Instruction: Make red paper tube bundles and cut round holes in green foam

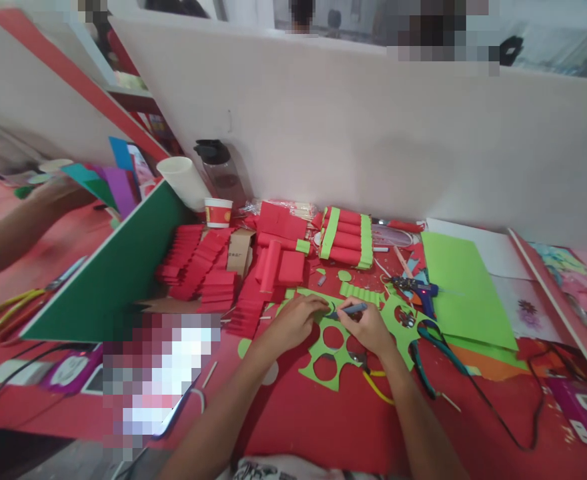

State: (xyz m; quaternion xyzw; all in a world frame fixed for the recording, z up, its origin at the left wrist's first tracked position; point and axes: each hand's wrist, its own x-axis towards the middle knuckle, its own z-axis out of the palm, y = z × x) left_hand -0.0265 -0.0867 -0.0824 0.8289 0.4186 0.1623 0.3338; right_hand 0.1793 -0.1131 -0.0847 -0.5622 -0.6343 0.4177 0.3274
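Observation:
A bright green paper sheet point(329, 380) with several round holes cut through it lies on the red table in front of me. My left hand point(297, 321) has its fingers curled together at the sheet's upper left part, gripping it against the table. In my right hand point(367, 328) is a slim grey-blue pen-like tool point(353, 309), tilted with its tip close to my left fingertips. Whether the tool has a nib or a blade is too small to tell. Yellow-handled scissors point(377, 387) lie partly beneath the sheet and my right wrist.
Red paper rolls bound with green strips point(346, 238) stand behind my hands, with folded red strips point(218, 291) to their left. A blue glue gun point(418, 290), teal-handled pliers point(443, 350) and green paper point(466, 287) lie right. A green board point(108, 267) separates another person's arm point(23, 213). A phone point(178, 373) lies left.

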